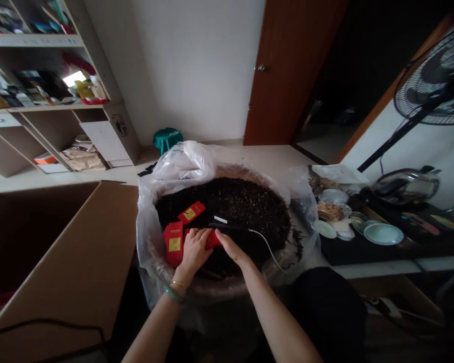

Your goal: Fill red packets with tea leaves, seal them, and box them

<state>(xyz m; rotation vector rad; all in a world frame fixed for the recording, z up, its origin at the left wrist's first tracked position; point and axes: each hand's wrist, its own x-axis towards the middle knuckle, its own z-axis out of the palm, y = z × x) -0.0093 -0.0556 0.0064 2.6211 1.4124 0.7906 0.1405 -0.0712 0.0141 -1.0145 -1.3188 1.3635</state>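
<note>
My left hand (pixel 195 248), with a gold bangle and a green bangle at its wrist, has its fingers wrapped over a red packet (pixel 212 239). From the other side my right hand (pixel 230 245) closes on the same packet, its fingers partly hidden. Left of my hands lies a stack of red packets with gold labels (pixel 173 241), and a little farther off another red packet (pixel 191 212). Just beyond my fingers is a slim black device (pixel 230 226) with a white cable. All these rest over dark loose leaves (pixel 245 199) in a large tub lined with clear plastic (pixel 147 237).
An open cardboard box (pixel 75 262) stands at the left, red inside its lower corner. At the right a low table (pixel 336 254) carries dishes (pixel 383 233) and a glass kettle (pixel 404 186). A fan (pixel 435 80) stands behind it. A green-covered bin (pixel 168 139) is near the wall.
</note>
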